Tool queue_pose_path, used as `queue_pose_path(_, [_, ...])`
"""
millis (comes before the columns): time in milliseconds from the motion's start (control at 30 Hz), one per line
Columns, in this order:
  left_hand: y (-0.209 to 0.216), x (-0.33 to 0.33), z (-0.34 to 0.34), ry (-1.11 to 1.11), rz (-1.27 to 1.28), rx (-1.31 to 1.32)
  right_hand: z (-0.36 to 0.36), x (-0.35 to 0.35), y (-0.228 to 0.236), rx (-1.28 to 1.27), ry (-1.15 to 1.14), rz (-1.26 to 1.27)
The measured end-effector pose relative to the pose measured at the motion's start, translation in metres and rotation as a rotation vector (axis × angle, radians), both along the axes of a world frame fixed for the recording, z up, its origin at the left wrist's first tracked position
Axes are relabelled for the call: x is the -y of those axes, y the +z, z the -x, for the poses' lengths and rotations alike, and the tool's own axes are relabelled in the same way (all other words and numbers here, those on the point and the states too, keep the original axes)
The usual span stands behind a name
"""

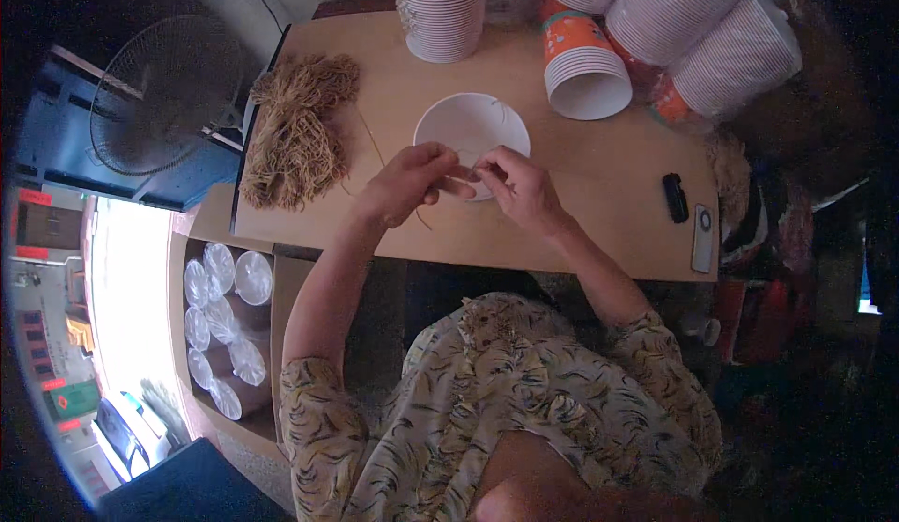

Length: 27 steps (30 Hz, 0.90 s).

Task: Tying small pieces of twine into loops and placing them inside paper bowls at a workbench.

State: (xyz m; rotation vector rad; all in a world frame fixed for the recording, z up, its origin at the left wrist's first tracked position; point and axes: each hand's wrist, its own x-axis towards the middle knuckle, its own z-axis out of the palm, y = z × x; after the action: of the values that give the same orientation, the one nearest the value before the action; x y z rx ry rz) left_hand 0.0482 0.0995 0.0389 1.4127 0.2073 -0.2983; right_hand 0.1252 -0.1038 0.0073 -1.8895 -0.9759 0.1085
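Observation:
Over the near side of a white paper bucket [468, 115], my left hand [417, 183] and my right hand [523, 185] meet with their fingertips close together. A thin tan cord [372, 138] runs behind my left hand, and its end hangs out below. My left fingers are closed on this cord. A pinch joins my right thumb and fingers, apparently on the cord too, though the spot is small and partly hidden. The bucket's open mouth faces me, and a short thread shows at its far rim. To the left lies a tangled bundle of tan cords [298, 133].
A tall stack of paper buckets [445, 12] stands at the back of the table [599, 199]. More stacked buckets [588, 68] lie at the right. A black object [674, 197] and a pale flat object [702, 238] are near the right edge. Left below, a carton [274, 321] holds several plastic-wrapped round things.

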Motion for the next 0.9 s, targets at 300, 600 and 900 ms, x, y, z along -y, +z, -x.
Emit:
queue_pose_path(300, [-0.004, 0.011, 0.003, 0.024, 0.186, -0.023, -0.004, 0.001, 0.043, 0.226, 0.166, -0.013])
queue_pose_path(600, [-0.011, 0.012, 0.013, 0.002, 0.08, 0.091, -0.021, 0.0, 0.048, -0.261, 0.268, 0.223])
queue_pose_path(900, [-0.027, 0.009, 0.021, 0.061, 0.211, 0.166, -0.023, -0.006, 0.054, -0.395, 0.298, 0.136])
